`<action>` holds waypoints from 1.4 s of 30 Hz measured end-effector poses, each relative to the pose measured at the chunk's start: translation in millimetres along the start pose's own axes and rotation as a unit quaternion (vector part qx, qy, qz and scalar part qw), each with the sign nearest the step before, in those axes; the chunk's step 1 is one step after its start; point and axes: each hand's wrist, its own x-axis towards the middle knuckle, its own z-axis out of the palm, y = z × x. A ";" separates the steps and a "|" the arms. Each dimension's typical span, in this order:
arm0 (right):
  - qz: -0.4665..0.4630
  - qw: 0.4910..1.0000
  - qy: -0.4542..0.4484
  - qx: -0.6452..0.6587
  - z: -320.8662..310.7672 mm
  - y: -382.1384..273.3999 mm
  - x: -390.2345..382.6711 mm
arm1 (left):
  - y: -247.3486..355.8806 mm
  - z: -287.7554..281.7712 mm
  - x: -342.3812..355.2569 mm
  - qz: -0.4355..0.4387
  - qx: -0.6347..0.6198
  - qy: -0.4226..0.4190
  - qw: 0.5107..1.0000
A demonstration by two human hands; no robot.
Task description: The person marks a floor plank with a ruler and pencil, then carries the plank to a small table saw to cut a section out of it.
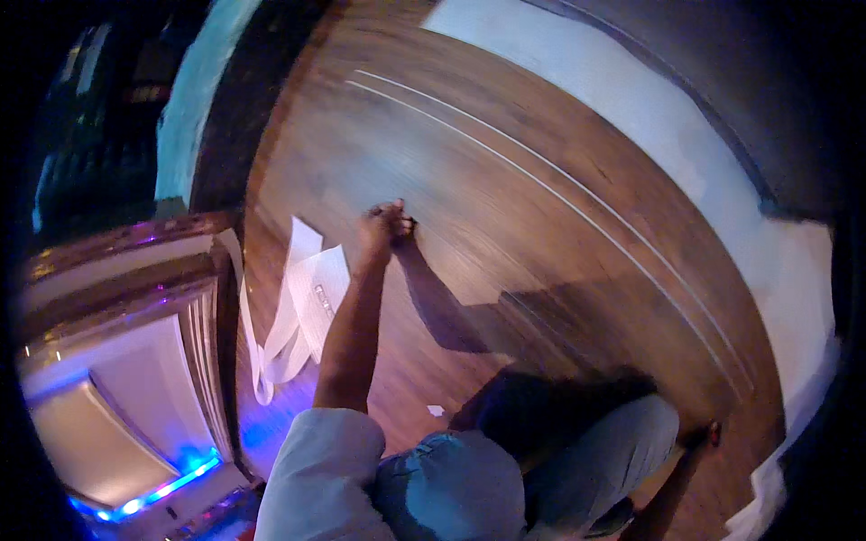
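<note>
My left hand (387,224) is reached forward over the wood-look floor (469,234), fingers curled, with its shadow on the boards; whatever is in them is too small to make out. My right hand (706,435) is low at the right, beside my bent knee, near a small reddish thing that I cannot make out; its fingers are unclear. Two long, thin white strips (505,158) run along the floor beyond my hands. A pile of white sheets and curled strips (307,279) lies just left of my left forearm, and a small white scrap (436,411) lies nearer me.
A framed unit (225,361) with pale panels and a blue light bar (171,485) stands at the lower left. A dark area with a teal vertical band (185,108) is at the upper left. A white wall base (577,63) curves along the far and right sides.
</note>
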 end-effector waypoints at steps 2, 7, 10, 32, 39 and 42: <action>0.086 0.992 -0.085 0.026 15.9 -18.9 -3.6 | 7.1 -16.6 -9.4 0.020 -0.016 0.023 0.999; 0.003 0.997 -0.018 -0.079 1.8 3.2 23.4 | 1.0 -9.8 -14.8 0.009 -0.044 0.024 0.999; 0.037 0.997 -0.044 -0.051 -3.8 9.0 37.0 | -0.8 -10.2 -15.6 0.005 -0.050 0.035 0.998; 0.045 0.994 0.001 -0.101 29.0 -48.0 -7.9 | -2.5 -13.8 -12.4 0.019 -0.023 0.037 0.999; 0.130 0.984 -0.079 0.088 31.3 -57.5 -5.8 | -40.3 -22.4 12.8 0.134 0.294 0.032 0.946; 0.088 0.994 -0.055 0.025 69.6 -113.2 -26.9 | -17.9 -5.1 -1.7 0.228 0.426 0.187 0.855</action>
